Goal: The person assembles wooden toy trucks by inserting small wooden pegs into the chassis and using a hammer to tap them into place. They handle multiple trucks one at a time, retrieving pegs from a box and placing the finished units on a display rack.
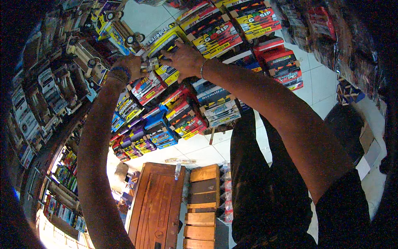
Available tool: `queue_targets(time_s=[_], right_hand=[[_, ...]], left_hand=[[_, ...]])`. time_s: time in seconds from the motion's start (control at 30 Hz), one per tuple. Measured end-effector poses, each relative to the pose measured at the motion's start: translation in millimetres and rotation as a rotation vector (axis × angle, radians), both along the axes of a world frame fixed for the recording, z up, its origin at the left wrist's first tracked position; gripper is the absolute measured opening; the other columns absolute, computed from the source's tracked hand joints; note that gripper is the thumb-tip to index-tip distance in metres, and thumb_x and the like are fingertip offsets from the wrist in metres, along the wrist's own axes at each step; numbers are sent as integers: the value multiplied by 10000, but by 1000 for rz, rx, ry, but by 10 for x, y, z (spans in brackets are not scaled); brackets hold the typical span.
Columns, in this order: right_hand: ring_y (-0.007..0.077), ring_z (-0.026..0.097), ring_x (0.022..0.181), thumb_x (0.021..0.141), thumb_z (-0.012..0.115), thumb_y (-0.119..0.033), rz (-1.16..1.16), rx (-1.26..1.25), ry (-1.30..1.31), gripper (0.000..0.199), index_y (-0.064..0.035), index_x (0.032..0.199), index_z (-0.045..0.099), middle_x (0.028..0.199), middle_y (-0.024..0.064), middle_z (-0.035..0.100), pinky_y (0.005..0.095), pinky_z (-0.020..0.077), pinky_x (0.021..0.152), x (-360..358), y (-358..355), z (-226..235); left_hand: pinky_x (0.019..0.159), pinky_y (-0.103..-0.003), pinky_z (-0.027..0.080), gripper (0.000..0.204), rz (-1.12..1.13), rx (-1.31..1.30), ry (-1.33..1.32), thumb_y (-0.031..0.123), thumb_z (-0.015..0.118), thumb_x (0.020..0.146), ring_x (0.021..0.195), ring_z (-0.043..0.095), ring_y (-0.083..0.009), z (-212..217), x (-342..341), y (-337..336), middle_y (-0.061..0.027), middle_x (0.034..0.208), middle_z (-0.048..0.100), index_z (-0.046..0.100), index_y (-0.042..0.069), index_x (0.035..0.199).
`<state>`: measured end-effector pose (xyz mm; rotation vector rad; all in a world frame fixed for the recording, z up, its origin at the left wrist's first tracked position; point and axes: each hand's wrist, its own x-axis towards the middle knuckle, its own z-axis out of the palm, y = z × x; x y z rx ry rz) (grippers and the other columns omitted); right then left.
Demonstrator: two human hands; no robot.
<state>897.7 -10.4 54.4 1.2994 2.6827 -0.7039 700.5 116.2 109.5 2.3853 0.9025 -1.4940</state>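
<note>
Both your hands are raised among stacked, brightly coloured snack boxes. Your left hand [129,64] is curled closed around a small silvery item [150,64], too small to identify. Your right hand [184,60] rests with fingers spread on a yellow box [168,74], touching the item's other side. A wooden door [157,207] shows at the lower edge.

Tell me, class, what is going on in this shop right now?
A person reaches both arms up to a hanging display of packaged goods. The left hand and the right hand meet at a small yellow packet among the hanging rows of colourful packets. Whether either hand grips it is unclear. Below stand a wooden cabinet and wooden crates.
</note>
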Motion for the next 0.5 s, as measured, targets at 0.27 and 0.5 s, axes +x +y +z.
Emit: queue_targets(time_s=[0.27, 0.5], right_hand=[[325, 506, 1301, 672, 785, -623, -4, 20, 9, 934, -223, 1455, 472, 1542, 90, 416, 555, 310, 1127, -23, -19, -76], [358, 480, 1321, 654, 788, -639, -17, 10, 18, 952, -230, 1454, 474, 1558, 86, 403, 555, 322, 1124, 2, -13, -15]], left_hand=[[863, -504, 560, 853, 6, -4, 7, 810, 572, 766, 927, 702, -391, -30, 16, -13, -233, 989, 715, 721, 30, 1078], [853, -500, 561, 927, 10, 64, 41, 847, 562, 732, 904, 703, -396, -58, -1, -43, -247, 953, 712, 713, -5, 1062]])
